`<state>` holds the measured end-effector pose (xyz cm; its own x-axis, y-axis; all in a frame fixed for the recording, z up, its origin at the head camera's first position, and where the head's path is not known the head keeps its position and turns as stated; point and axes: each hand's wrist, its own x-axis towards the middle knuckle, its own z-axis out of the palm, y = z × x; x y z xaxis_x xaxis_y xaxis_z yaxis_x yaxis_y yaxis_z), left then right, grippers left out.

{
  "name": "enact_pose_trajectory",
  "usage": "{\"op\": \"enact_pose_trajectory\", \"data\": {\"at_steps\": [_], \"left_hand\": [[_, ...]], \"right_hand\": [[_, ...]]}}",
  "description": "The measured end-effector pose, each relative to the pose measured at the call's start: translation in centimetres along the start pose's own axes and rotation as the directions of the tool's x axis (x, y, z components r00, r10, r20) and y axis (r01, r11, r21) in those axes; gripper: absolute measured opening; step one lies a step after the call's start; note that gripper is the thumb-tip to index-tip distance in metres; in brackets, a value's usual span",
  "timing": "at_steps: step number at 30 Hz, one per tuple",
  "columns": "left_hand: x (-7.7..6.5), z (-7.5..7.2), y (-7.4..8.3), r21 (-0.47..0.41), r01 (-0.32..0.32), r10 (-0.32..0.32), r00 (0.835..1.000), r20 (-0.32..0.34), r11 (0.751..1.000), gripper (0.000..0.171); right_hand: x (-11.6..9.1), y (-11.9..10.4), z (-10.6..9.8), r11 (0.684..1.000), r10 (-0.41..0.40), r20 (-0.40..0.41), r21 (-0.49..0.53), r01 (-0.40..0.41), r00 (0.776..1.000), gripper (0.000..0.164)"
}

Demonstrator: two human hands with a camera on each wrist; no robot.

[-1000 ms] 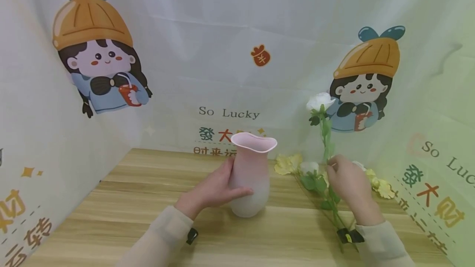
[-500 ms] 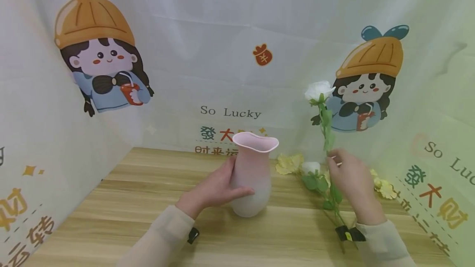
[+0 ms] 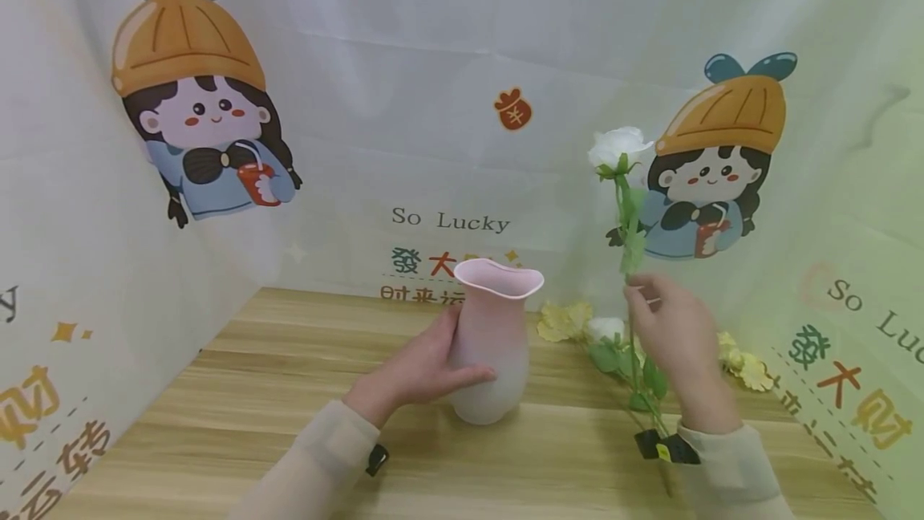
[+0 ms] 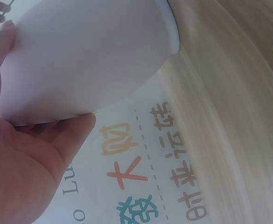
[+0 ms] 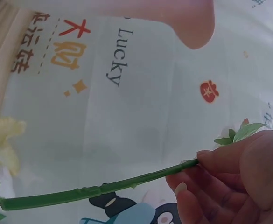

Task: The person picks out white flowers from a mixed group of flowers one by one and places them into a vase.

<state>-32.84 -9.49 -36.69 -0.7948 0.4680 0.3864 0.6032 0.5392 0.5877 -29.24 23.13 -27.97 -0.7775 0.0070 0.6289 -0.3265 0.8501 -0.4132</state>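
In the head view a vase [image 3: 492, 347], pink at its wavy rim and frosted white below, stands upright on the wooden table. My left hand [image 3: 429, 363] grips its left side, thumb across the front and fingers behind. Close up, the left wrist view shows the vase's pale wall [image 4: 94, 56] against that hand's fingers. To the right of the vase, my right hand [image 3: 674, 331] pinches a white artificial rose [image 3: 619, 151] by its stem, bloom up and above the rim's height. In the right wrist view the green stem [image 5: 141, 179] runs out from between thumb and fingers, its lower end bare.
On the table [image 3: 303, 367] behind the right hand lie yellow flowers [image 3: 565, 319] and another white rose [image 3: 605, 331] with green leaves. A printed cloth [image 3: 361, 127] hangs along the back and both sides of the table.
My right hand has lifted the white rose higher and shifted it slightly left. The left hand and the vase have stayed in place.
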Motion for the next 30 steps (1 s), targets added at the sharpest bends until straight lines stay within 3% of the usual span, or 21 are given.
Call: {"op": "enact_pose_trajectory", "data": {"at_steps": [20, 30], "left_hand": [[0.0, 0.0, -0.1, -0.006, 0.005, -0.005, 1.0, 0.006, 1.0, 0.104], [0.0, 0.1, -0.2, 0.005, -0.011, 0.011, 1.0, 0.0, 1.0, 0.104]], "right_hand": [[1.1, -4.3, 1.3, 0.989, -0.053, -0.136, 0.128, 0.07, 0.989, 0.023], [1.3, -6.0, 1.8, 0.968, -0.091, -0.258, 0.206, 0.147, 0.962, 0.019]]}}
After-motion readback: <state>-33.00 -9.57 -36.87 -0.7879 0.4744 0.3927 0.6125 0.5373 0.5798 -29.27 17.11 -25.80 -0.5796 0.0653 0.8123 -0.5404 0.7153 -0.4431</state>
